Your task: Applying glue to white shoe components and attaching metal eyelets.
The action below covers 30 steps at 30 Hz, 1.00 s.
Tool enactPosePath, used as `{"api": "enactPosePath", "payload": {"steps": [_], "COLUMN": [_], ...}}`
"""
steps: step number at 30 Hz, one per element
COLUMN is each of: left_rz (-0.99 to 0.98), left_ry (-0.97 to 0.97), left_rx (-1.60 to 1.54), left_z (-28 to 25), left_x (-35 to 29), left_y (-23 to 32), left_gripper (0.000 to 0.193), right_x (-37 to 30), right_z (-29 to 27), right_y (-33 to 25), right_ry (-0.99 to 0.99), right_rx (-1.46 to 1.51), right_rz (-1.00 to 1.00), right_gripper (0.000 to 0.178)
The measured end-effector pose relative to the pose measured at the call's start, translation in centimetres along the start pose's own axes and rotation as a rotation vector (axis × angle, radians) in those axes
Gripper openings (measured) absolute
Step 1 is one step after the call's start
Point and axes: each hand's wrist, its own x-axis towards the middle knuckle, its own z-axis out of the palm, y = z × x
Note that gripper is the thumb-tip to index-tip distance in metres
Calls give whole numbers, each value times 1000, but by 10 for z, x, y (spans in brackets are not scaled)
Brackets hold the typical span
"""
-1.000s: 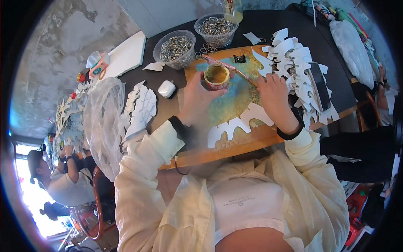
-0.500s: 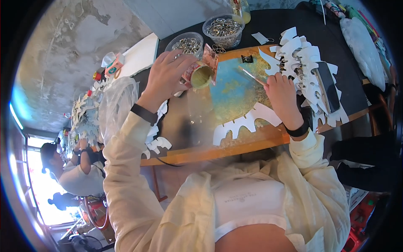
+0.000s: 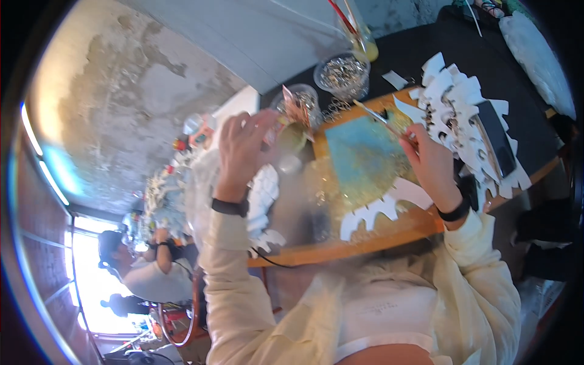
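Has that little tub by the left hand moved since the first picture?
Yes, leftward: the little tub overlapped the blue patch before; now it's left of it.

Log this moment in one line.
left hand: at small round pink-labelled tub, grip unclear | right hand: holding slim pale-tipped paintbrush | blue-stained brown board: white scalloped strip on it

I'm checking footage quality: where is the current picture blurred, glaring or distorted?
Head view throughout: left hand and cup smeared, perhaps by motion; right hand sharper; window at lower left blown out white; table edge bowed by the fisheye.
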Motion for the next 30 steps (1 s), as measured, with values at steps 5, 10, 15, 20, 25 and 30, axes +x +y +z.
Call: {"api": "enactPosePath", "payload": {"steps": [5,10,15,20,25,30], "left_rz": [-129,-71,86,68,107,114], "left_ry": [-57,-8,-75,-39,-8,-40], "left_rx": [-86,-20,130,287,233,177], "left_z": [-16,-27,-23,-19,-25,-27], "left_x": [-8,-3,-1,-2,3,2], "left_y": [-4,-3,-6,-6,-1,-4], "left_gripper": [71,75,72,67,74,65], "right_x": [-3,-1,1,3,0,-2], "right_z": [-13,-18,-14,-20,-18,-15], "right_y": [-6,-11,-13,-10,-13,-14], "right_ry": [18,-6,84,62,45,2], "right_rx": [215,461,517,472,430,452], "right_rz": [9,-70,-163,-323,-282,-259], "right_gripper": [21,30,32,31,27,26]}}
